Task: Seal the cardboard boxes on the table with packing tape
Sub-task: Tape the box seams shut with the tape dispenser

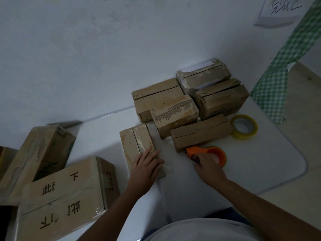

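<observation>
A small cardboard box (134, 141) lies near the middle of the white table (260, 162), its top flaps closed along a centre seam. My left hand (146, 164) rests flat on its near end, fingers spread. To the right, my right hand (207, 165) grips an orange tape dispenser (211, 153) with a clear tape roll in it, set on the table beside another small box (199, 134). Several more small boxes (173, 108) are clustered behind, some with flaps partly open.
A loose roll of yellowish tape (244, 126) lies on the table to the right of the boxes. Two large cardboard boxes (66, 193) stand at the left. A green checked cloth (284, 66) hangs at the right, and a white wall stands behind the table.
</observation>
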### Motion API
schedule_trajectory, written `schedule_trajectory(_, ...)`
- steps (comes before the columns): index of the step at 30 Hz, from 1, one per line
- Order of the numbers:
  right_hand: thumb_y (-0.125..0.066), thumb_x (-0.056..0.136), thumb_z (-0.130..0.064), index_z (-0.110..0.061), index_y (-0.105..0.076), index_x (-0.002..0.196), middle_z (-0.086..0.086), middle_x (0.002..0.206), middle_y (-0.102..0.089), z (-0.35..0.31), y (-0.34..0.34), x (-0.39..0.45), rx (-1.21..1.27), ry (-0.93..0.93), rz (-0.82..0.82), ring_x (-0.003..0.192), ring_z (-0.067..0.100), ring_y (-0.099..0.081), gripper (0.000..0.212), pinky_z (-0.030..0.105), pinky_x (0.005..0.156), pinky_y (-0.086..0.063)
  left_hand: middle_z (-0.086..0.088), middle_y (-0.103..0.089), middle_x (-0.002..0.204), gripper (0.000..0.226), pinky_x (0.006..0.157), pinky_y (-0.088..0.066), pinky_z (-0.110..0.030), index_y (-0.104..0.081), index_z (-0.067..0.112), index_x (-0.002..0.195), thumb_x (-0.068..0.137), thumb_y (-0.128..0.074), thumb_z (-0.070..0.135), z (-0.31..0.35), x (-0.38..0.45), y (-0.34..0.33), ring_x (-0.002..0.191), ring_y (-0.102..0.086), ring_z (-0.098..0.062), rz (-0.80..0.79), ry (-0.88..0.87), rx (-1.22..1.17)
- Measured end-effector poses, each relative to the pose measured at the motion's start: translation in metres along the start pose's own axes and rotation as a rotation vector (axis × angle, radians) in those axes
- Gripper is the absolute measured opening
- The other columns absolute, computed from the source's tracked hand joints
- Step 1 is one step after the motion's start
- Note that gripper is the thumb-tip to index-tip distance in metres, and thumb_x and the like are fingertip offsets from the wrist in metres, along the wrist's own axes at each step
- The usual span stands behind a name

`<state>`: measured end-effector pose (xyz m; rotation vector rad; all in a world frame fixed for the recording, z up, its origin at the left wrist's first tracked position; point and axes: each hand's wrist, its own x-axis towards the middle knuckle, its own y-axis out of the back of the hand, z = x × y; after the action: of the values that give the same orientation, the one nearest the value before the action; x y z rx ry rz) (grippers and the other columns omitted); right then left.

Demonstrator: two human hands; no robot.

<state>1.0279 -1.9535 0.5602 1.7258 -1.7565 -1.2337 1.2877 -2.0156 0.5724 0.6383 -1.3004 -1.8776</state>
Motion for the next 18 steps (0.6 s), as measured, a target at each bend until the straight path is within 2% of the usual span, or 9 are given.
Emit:
schedule_trajectory(2, -0.054, 0.097, -0.025, -0.010, -0.056, 0.116, 0.005, 0.111, -0.057, -0.018, -0.004, 0.004, 0.194, -0.097, -0.078, 0.098, 0.019, -0.055, 0.024, 0.029, 0.077, -0.042, 0.012, -0.039, 0.153, 0.042, 0.121, -0.009, -0.041, -0.061, 0.032, 0.125, 0.102, -0.029, 0.046, -0.001, -0.001, 0.000, 0.151, -0.012, -0.015, -0.014, 0.003, 0.008)
schedule_trajectory(5, -0.053, 0.098, -0.035, -0.018, -0.058, 0.110, 0.003, 0.114, -0.063, -0.048, -0.011, 0.007, 0.782, -0.366, -0.314, 0.098, 0.014, -0.060, 0.022, 0.026, 0.078, -0.049, 0.012, -0.038, 0.154, 0.042, 0.121, -0.005, -0.038, -0.061, 0.032, 0.125, 0.102, -0.029, 0.046, 0.000, 0.000, 0.003, 0.151, -0.010, -0.013, -0.031, 0.005, 0.009)
schedule_trajectory(7, -0.055, 0.096, -0.040, -0.016, -0.060, 0.108, 0.003, 0.111, -0.065, -0.059, -0.018, 0.008, 0.974, -0.426, -0.378, 0.100, 0.014, -0.063, 0.027, 0.025, 0.080, -0.051, 0.013, -0.037, 0.155, 0.041, 0.121, -0.003, -0.036, -0.060, 0.032, 0.126, 0.102, -0.030, 0.045, 0.001, 0.000, 0.006, 0.151, -0.008, -0.013, -0.042, 0.010, 0.005)
schedule_trajectory(10, -0.062, 0.094, -0.031, -0.009, -0.065, 0.097, 0.005, 0.095, -0.068, -0.065, -0.028, 0.005, 1.005, -0.410, -0.291, 0.088, 0.014, -0.065, 0.022, 0.024, 0.075, -0.051, 0.013, -0.028, 0.159, 0.038, 0.122, -0.002, -0.036, -0.050, 0.032, 0.138, 0.104, -0.035, 0.041, 0.001, 0.000, 0.006, 0.151, -0.005, -0.008, -0.073, 0.019, -0.018)
schedule_trajectory(13, -0.061, 0.095, -0.023, -0.011, -0.063, 0.086, 0.004, 0.081, -0.064, -0.065, -0.034, 0.001, 0.996, -0.373, -0.153, 0.080, 0.015, -0.061, 0.015, 0.025, 0.073, -0.049, 0.011, -0.018, 0.163, 0.050, 0.121, -0.012, -0.033, -0.031, 0.028, 0.152, 0.104, -0.043, 0.035, -0.001, 0.002, 0.011, 0.148, -0.014, -0.004, -0.063, 0.053, -0.189)
schedule_trajectory(15, -0.060, 0.095, -0.021, -0.012, -0.062, 0.083, 0.002, 0.077, -0.062, -0.065, -0.037, -0.003, 1.000, -0.332, -0.071, 0.077, 0.015, -0.060, 0.015, 0.025, 0.072, -0.048, 0.011, -0.022, 0.161, 0.047, 0.120, -0.019, -0.030, -0.035, 0.023, 0.151, 0.105, -0.039, 0.033, -0.008, 0.001, 0.014, 0.145, -0.023, -0.004, -0.050, 0.037, -0.228)
schedule_trajectory(18, -0.058, 0.096, -0.019, -0.008, -0.063, 0.084, -0.002, 0.073, -0.062, -0.064, -0.041, -0.011, 0.989, -0.248, 0.007, 0.072, 0.008, -0.058, 0.017, 0.022, 0.070, -0.047, 0.014, -0.019, 0.159, 0.049, 0.123, -0.009, -0.028, -0.035, 0.022, 0.151, 0.106, -0.028, 0.038, -0.017, -0.007, 0.012, 0.147, -0.008, 0.005, -0.063, -0.014, -0.140)
